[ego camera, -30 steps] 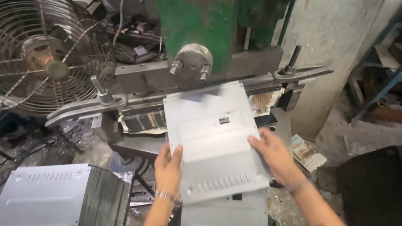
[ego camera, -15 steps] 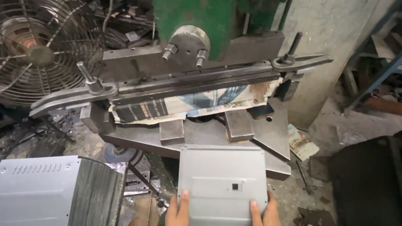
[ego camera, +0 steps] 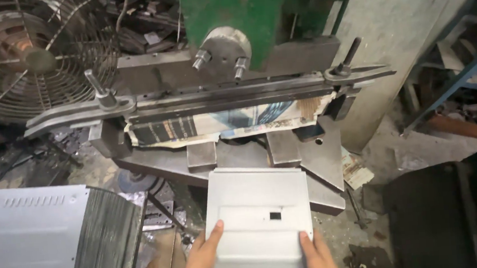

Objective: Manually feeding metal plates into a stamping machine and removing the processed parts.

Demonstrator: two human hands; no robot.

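Observation:
I hold a grey sheet-metal panel [ego camera: 258, 217] with a small square hole, flat in front of me at the bottom centre. My left hand [ego camera: 203, 256] grips its left edge and my right hand [ego camera: 316, 257] grips its lower right edge. The panel's far edge reaches the steel bed [ego camera: 308, 157] of a green press machine [ego camera: 235, 15]. The press's long dark blade bar [ego camera: 212, 93] runs across the view above the bed, with torn printed paper [ego camera: 221, 124] stuck under it.
A stack of similar grey panels [ego camera: 31, 235] stands at the lower left. A wire-caged fan [ego camera: 28, 54] is at the upper left. A concrete pillar [ego camera: 395, 36] rises right of the press. A dark box [ego camera: 426, 215] sits at the lower right.
The panel has been drawn back out of the press toward me and lowered, then edged up against the bed. The view has shifted downward.

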